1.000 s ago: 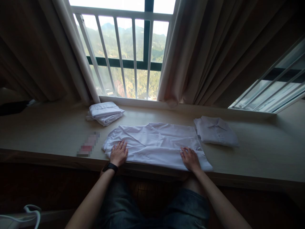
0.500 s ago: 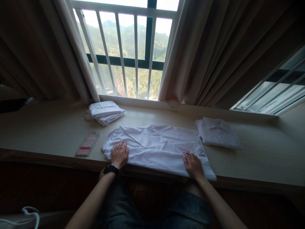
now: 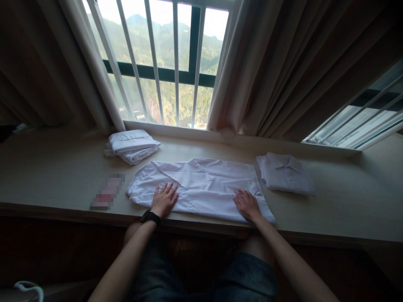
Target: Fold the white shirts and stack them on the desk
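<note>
A white shirt (image 3: 204,186) lies spread flat, partly folded lengthwise, on the wooden window ledge (image 3: 340,209). My left hand (image 3: 164,200), with a black watch at the wrist, presses flat on the shirt's near left part, fingers apart. My right hand (image 3: 247,205) rests flat on the shirt's near right part, close to the ledge's front edge. Neither hand grips the cloth.
A stack of folded white garments (image 3: 132,145) sits at the back left under the barred window (image 3: 163,71). One folded white shirt (image 3: 285,173) lies to the right. A blurred pink item (image 3: 107,192) lies left of the shirt. Brown curtains (image 3: 283,71) hang behind.
My left hand has slid a little to the right and up on the shirt, and my right hand has shifted slightly left. The view has tilted down slightly.
</note>
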`<state>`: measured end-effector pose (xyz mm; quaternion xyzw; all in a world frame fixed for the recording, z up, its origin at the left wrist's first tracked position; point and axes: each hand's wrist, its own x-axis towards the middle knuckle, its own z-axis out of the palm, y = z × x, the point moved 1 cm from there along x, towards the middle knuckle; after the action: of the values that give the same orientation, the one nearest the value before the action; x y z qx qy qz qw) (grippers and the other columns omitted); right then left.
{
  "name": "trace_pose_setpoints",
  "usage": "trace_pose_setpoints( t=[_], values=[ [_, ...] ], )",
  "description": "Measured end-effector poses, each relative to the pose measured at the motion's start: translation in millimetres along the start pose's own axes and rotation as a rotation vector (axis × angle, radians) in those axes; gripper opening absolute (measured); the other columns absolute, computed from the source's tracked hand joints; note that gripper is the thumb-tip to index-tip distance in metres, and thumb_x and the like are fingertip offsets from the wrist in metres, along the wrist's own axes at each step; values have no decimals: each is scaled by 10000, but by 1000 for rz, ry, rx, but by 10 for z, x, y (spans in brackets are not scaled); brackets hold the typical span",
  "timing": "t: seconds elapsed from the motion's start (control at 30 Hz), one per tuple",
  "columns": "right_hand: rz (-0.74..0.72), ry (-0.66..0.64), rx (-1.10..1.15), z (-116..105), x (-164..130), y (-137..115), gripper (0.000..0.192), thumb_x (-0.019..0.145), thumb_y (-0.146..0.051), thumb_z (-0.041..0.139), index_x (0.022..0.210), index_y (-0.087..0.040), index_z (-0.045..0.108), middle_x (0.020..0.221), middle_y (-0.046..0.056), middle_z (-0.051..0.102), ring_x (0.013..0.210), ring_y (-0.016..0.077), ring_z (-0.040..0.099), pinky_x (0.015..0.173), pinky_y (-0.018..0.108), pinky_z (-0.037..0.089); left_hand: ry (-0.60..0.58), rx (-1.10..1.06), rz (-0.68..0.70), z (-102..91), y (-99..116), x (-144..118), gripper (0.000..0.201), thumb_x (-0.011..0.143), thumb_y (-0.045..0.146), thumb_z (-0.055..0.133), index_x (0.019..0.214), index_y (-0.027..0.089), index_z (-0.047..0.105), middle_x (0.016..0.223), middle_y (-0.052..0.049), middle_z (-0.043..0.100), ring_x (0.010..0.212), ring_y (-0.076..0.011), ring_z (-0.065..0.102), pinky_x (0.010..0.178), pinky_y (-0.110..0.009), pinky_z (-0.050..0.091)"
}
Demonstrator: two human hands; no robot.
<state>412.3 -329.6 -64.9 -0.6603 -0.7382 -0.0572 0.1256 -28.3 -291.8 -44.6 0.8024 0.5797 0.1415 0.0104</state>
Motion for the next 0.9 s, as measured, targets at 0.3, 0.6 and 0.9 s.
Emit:
trace_pose_setpoints(
  t=[0.3, 0.6, 0.9],
  values=[
    [79, -30, 340, -160, 757, -329, 302, 950, -253, 452, 1100, -173, 701, 1135, 108, 709, 1099, 244, 617, 1027, 359, 426, 78, -12, -110, -147, 77, 344, 358, 911, 237, 467, 1223, 175, 633, 1304, -151, 632, 1207, -308, 561, 999, -454, 433],
    [137, -176, 621, 289, 2136, -1525, 452, 873, -289, 642, 1318, -231, 594, 1104, 53, 721, 986, 196, 671, 922, 319, 501, 194, 12, -167, -88, -740, 1314, 593, 822, 115, 490, 1399, 238, 543, 1501, -106, 502, 1426, -333, 375, 1152, -569, 248],
    [10, -436, 719, 577, 3127, -1766, 420, 709, -162, 766, 1124, -219, 750, 906, 23, 708, 859, 184, 640, 839, 275, 484, 240, -63, -248, 179, -1215, 1418, 295, 986, 375, 424, 1003, 219, 674, 1063, -94, 711, 1055, -258, 621, 1040, -436, 389]
  ],
)
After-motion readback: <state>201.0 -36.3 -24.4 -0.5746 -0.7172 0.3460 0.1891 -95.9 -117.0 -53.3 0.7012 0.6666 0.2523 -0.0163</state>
